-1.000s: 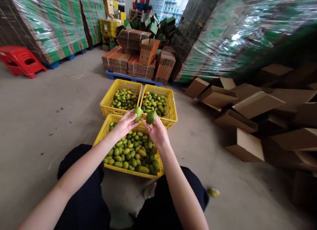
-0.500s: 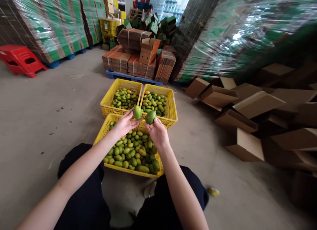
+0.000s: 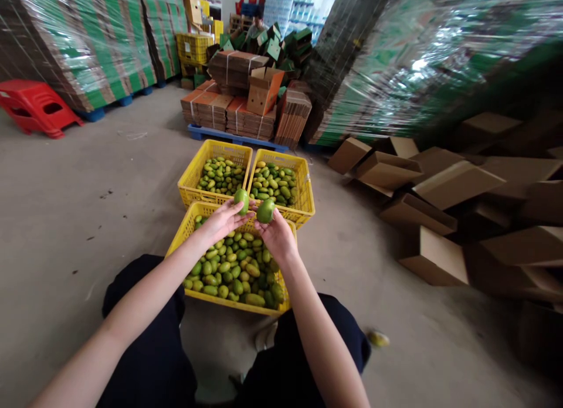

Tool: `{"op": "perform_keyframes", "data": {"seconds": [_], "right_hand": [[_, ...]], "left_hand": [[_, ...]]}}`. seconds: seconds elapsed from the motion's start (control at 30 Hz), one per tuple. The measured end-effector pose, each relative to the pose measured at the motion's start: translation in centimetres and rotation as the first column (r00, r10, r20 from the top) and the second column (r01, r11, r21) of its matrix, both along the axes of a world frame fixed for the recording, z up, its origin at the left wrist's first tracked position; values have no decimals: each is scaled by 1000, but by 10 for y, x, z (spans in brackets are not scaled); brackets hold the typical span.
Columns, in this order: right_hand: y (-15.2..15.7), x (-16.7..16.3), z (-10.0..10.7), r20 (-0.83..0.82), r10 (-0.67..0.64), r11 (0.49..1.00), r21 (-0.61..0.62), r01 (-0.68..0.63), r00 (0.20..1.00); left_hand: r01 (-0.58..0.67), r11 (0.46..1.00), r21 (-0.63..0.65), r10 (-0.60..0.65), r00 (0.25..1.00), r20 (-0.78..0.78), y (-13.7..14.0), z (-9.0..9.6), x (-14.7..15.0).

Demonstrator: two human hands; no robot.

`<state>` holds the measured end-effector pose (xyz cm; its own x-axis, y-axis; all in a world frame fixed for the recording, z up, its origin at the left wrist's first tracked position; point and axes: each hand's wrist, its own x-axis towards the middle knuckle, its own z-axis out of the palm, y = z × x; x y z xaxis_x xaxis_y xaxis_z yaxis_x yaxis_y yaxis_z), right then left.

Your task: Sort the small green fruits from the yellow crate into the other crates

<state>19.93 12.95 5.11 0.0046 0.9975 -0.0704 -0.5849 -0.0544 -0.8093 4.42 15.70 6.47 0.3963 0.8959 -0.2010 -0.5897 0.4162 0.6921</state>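
Observation:
My left hand (image 3: 223, 221) has its fingers curled round a green mango (image 3: 241, 201). Beside it, my right hand (image 3: 278, 237) grips a second green mango (image 3: 265, 211) by its side. Both hands hover close together above the far edge of a near yellow crate (image 3: 237, 306), which holds many green and yellowish mangoes (image 3: 240, 271). Two more yellow crates stand just beyond, one at the back left (image 3: 190, 184) and one at the back right (image 3: 307, 192), both part filled with mangoes.
Strapped flat cartons (image 3: 206, 110) lie on a blue pallet (image 3: 237, 136) ahead. Open cardboard boxes (image 3: 444, 255) are heaped on the right. A red stool (image 3: 41, 106) stands at left. A single mango (image 3: 378, 339) lies on the floor. A person (image 3: 257, 26) is in the background.
The mango in my right hand has turned, so a smoother face shows instead of the marked one. My left hand and its mango have shifted slightly left. The background person shows more.

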Motion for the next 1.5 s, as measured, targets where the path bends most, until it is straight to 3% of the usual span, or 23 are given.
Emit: {"op": "perform_keyframes", "data": {"seconds": [0.13, 0.47, 0.6, 1.03, 1.13, 1.23, 1.3, 1.33, 1.43, 1.5], "right_hand": [[-3, -1, 3, 58, -71, 994, 91, 65, 996], [-6, 0, 2, 141, -249, 961, 156, 227, 958], [-7, 0, 5, 108, -206, 967, 178, 185, 973], [-4, 12, 9, -71, 75, 996, 49, -72, 995], [-5, 14, 10, -80, 103, 994, 41, -100, 991], [-5, 18, 6, -31, 148, 989, -5, -148, 988], [-4, 24, -1, 14, 202, 977, -76, -200, 979], [-3, 28, -6, 27, 225, 967, -126, -220, 974], [-2, 41, -21, 3, 201, 935, -299, -191, 980], [-3, 47, -26, -20, 150, 920, -364, -147, 988]], "left_hand": [[-36, 999, 31, 36, 999, -12, 2, -5, -2], [-61, 998, 7, 61, 998, -10, 2, -7, 0], [-37, 999, -14, 37, 999, 4, 2, -3, 0], [-41, 990, -138, 40, 999, -15, 4, -4, -1], [-9, 997, -81, 5, 999, -49, 2, -5, -3], [72, 996, 54, -62, 984, -164, 4, -9, -8], [206, 969, 137, -148, 926, -347, 6, -12, -12], [314, 936, 159, -203, 851, -484, 5, -15, -13], [636, 770, 52, -318, 453, -833, -2, -27, -15], [744, 663, -87, -370, 224, -902, -12, -39, -11]]}}
